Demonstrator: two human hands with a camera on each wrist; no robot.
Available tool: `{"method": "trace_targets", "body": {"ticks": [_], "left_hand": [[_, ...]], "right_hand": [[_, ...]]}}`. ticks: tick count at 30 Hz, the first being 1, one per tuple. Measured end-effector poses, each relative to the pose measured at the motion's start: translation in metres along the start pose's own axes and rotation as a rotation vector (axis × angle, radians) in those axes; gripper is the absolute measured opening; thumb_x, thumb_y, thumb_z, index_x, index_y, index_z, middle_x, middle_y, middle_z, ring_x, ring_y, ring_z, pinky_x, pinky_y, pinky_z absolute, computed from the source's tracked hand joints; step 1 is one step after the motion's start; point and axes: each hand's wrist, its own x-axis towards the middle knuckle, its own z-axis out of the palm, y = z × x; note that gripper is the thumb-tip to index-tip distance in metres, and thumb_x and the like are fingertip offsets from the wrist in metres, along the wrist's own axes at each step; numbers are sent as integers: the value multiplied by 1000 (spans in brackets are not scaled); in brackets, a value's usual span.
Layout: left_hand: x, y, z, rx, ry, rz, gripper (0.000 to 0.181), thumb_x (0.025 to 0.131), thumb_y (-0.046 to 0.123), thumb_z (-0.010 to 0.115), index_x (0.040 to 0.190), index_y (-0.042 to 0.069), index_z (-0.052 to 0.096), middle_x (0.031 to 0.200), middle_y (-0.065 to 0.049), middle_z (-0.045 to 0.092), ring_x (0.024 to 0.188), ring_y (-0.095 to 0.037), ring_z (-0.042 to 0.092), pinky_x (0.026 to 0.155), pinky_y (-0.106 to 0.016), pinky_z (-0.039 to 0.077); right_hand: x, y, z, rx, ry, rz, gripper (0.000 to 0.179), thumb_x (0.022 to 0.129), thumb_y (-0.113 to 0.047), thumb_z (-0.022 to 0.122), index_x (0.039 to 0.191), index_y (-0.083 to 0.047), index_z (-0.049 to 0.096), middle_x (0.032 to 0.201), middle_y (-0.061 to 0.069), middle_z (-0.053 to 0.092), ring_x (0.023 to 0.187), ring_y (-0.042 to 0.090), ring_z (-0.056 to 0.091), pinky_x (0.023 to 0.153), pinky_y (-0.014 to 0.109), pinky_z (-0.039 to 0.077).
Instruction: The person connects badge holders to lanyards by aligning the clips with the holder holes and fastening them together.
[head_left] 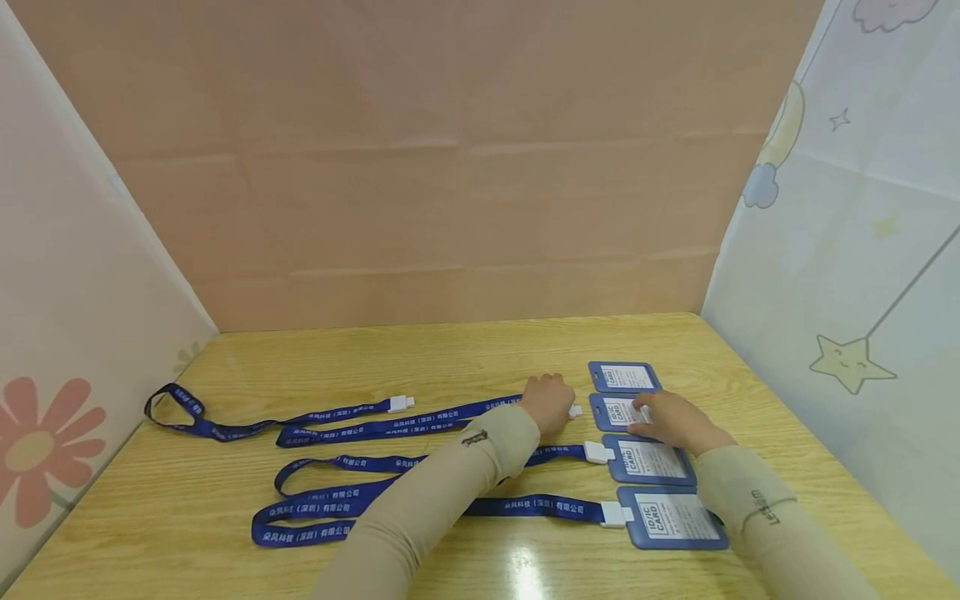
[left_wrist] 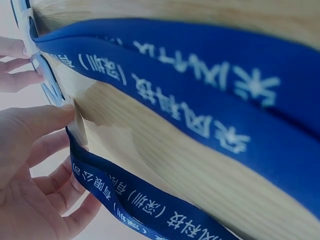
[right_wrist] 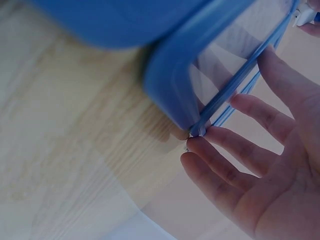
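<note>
My left hand (head_left: 549,404) pinches the white clip (left_wrist: 76,122) at the end of a blue printed lanyard (left_wrist: 150,202). Facing it across a small gap, my right hand (head_left: 675,421) grips the right end of a blue badge holder (head_left: 609,412), second from the back. In the right wrist view, thumb and fingers lie along the edge of that holder (right_wrist: 172,82). The slotted end of the holder points toward the white clip, whose tip (head_left: 575,412) shows beside my left hand. Most of the clip is hidden by the fingers in the head view.
Two badge holders nearer me, one (head_left: 652,460) behind the other (head_left: 677,518), are joined to lanyards by white clips. A loose badge holder (head_left: 626,377) lies at the back right. Another lanyard (head_left: 330,414) with a white clip (head_left: 401,404) lies back left on the wooden table (head_left: 450,358).
</note>
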Motion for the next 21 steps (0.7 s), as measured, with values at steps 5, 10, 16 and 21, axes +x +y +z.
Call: {"method": "trace_targets", "body": {"ticks": [5, 10, 16, 21], "left_hand": [[2, 4, 0, 4, 8, 1, 19, 93, 25, 56, 105, 24, 70, 108, 3, 64, 100, -13, 59, 90, -31, 47], [4, 7, -1, 2, 19, 18, 19, 93, 22, 55, 105, 24, 70, 107, 3, 65, 99, -12, 59, 89, -31, 47], [7, 11, -2, 13, 58, 30, 18, 92, 20, 55, 96, 24, 72, 104, 4, 67, 95, -12, 61, 86, -31, 47], [9, 13, 1, 17, 86, 33, 16, 90, 20, 57, 93, 24, 72, 101, 4, 68, 93, -13, 63, 82, -30, 48]], "right_hand": [[0, -2, 0, 3, 0, 1, 47, 81, -33, 70, 114, -2, 60, 111, 23, 63, 89, 26, 60, 87, 52, 47], [0, -2, -1, 5, 1, -1, 47, 81, -33, 70, 114, -2, 60, 110, 23, 64, 87, 25, 59, 86, 52, 47], [0, -2, -1, 8, 5, -6, 46, 81, -32, 70, 114, -1, 60, 110, 24, 63, 87, 25, 59, 85, 51, 47], [0, -2, -1, 11, 8, -11, 46, 81, -32, 70, 113, -1, 60, 109, 24, 63, 86, 26, 58, 84, 50, 47]]}}
